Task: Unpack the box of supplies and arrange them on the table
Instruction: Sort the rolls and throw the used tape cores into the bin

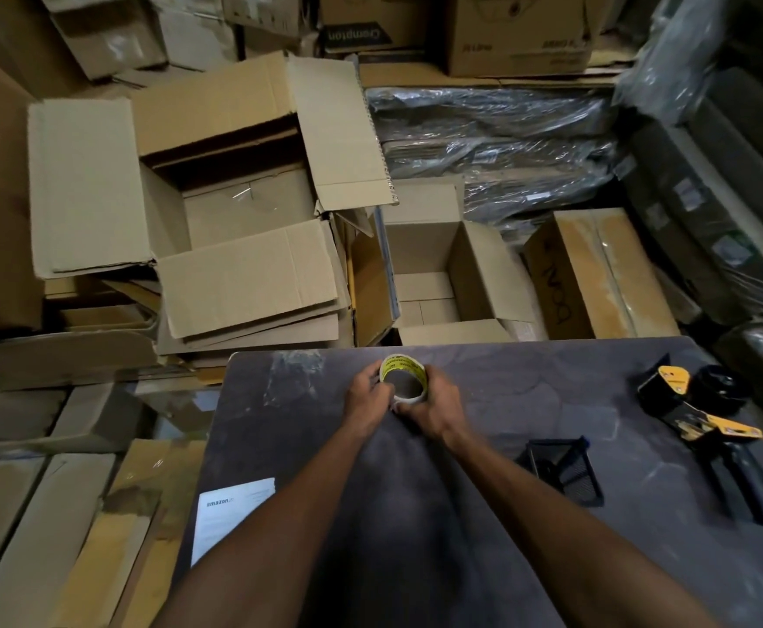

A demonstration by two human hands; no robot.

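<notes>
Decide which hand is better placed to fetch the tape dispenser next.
Probably the right hand: the tape dispenser lies on its side of the table. Both hands grip the tape roll; left hand could keep it.

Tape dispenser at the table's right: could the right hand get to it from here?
Probably yes. The tape dispenser lies in the open with bare table between, but the right hand grips the tape roll and must let go first.

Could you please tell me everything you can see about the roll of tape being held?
The tape roll is a ring with yellow printed tape and a hollow core. It stands on edge on the dark table near its far edge, core facing the camera. The left hand and right hand grip it from either side.
</notes>
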